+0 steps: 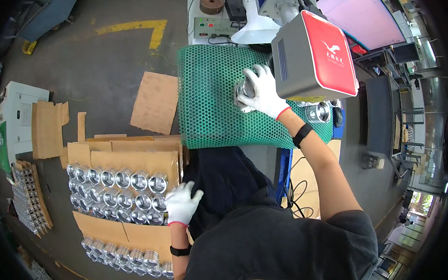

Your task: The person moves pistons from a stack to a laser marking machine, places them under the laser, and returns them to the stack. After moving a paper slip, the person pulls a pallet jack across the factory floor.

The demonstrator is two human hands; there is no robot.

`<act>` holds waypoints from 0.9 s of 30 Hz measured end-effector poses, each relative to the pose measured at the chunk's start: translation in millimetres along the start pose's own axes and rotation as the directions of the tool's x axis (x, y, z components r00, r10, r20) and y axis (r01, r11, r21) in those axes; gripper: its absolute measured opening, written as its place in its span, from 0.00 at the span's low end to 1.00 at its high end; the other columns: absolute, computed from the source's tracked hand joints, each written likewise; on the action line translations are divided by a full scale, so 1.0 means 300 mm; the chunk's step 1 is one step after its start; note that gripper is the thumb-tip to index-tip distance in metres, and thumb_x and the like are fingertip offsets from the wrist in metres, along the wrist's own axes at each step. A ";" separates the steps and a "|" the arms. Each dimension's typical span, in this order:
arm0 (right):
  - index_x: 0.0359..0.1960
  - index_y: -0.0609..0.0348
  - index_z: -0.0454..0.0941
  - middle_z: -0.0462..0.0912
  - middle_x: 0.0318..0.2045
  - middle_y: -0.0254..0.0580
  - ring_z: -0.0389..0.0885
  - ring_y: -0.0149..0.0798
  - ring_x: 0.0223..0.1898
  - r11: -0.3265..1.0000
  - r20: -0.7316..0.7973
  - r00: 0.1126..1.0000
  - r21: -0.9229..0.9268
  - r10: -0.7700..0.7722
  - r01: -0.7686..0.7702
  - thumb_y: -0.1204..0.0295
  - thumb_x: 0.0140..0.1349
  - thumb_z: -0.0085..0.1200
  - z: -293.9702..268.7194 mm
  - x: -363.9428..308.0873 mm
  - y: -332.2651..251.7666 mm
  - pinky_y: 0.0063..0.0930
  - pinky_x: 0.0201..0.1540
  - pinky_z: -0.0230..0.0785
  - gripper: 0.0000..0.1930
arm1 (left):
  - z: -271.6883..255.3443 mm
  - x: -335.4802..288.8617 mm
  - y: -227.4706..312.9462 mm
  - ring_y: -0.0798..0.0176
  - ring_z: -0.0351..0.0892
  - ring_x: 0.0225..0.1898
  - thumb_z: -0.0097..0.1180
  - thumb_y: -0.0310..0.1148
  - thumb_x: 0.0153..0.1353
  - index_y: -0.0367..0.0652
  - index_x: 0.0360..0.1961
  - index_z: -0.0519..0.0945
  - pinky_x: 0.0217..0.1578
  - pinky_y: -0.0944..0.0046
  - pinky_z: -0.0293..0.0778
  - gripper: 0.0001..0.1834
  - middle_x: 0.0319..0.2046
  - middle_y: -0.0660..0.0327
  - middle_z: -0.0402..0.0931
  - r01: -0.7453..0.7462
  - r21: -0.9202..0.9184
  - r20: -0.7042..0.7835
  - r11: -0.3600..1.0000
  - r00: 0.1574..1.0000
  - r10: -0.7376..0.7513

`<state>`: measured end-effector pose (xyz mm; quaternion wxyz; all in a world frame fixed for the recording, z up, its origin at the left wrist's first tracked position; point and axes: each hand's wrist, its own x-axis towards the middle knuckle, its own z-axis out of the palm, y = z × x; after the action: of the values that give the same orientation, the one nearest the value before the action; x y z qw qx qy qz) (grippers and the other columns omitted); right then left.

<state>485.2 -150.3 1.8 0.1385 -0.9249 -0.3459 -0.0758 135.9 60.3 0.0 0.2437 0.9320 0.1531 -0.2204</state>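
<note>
My right hand [268,95], in a white knit glove, is closed around a silver metal piston [241,94] above the green honeycomb mat [211,101]. Part of that piston is hidden under the fingers. At the lower left, my gloved left hand [182,203] has its fingers apart and nothing visible in it. It is beside the right end of several rows of shiny pistons [125,178], which are set against brown cardboard dividers [132,159]. Whether its fingertips touch the nearest piston, I cannot tell.
A grey machine head with a red cover [329,57] overhangs the mat's right side. Beneath it are more pistons [317,113]. A control box [217,28] stands behind the mat. Cardboard [155,103] lies on the floor at left; black cables [298,197] hang right of my lap.
</note>
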 end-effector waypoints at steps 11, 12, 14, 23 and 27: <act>0.54 0.53 0.74 0.76 0.47 0.48 0.73 0.49 0.55 0.894 0.072 0.907 0.154 0.414 -0.420 0.53 0.54 0.59 -0.037 -0.038 -0.130 0.45 0.46 0.71 0.28 | -0.093 0.046 0.034 0.49 0.81 0.44 0.58 0.51 0.58 0.44 0.45 0.83 0.46 0.52 0.74 0.23 0.40 0.53 0.83 -0.198 0.107 -0.106 0.974 0.972 0.209; 0.53 0.54 0.74 0.77 0.45 0.49 0.74 0.49 0.54 0.898 0.132 0.901 0.105 0.413 -0.427 0.54 0.53 0.59 -0.059 -0.048 -0.142 0.45 0.44 0.71 0.28 | -0.108 0.055 0.053 0.49 0.81 0.43 0.58 0.50 0.58 0.44 0.45 0.82 0.45 0.51 0.74 0.22 0.40 0.53 0.83 -0.256 0.100 -0.162 0.962 0.949 0.269; 0.50 0.55 0.75 0.76 0.43 0.50 0.74 0.54 0.50 0.969 -0.200 0.950 0.105 0.241 -0.224 0.61 0.50 0.62 -0.087 -0.164 -0.222 0.47 0.48 0.67 0.25 | -0.099 0.052 0.059 0.49 0.81 0.43 0.58 0.50 0.58 0.44 0.45 0.82 0.45 0.51 0.74 0.22 0.40 0.53 0.82 -0.298 0.106 -0.218 0.949 0.924 0.314; 0.40 0.53 0.79 0.81 0.35 0.43 0.79 0.48 0.42 0.926 0.084 0.984 0.336 0.155 -0.175 0.66 0.55 0.57 -0.044 -0.792 -0.280 0.43 0.47 0.70 0.12 | 0.102 0.053 0.053 0.52 0.82 0.44 0.54 0.55 0.60 0.48 0.46 0.83 0.47 0.51 0.74 0.24 0.41 0.56 0.83 -0.322 0.267 0.065 0.908 0.947 0.316; 0.38 0.55 0.82 0.83 0.33 0.46 0.81 0.51 0.39 0.856 0.163 0.935 0.377 0.315 -0.354 0.64 0.57 0.54 -0.077 -0.906 -0.218 0.44 0.46 0.72 0.12 | 0.091 0.122 0.194 0.53 0.81 0.44 0.54 0.54 0.60 0.48 0.44 0.83 0.47 0.52 0.73 0.23 0.40 0.57 0.83 -0.452 0.288 0.071 0.844 0.889 0.451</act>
<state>237.3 -278.5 -27.1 0.3192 -0.9252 -0.1942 0.0659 180.8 4.0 -16.8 0.1460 0.9675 -0.1052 -0.1776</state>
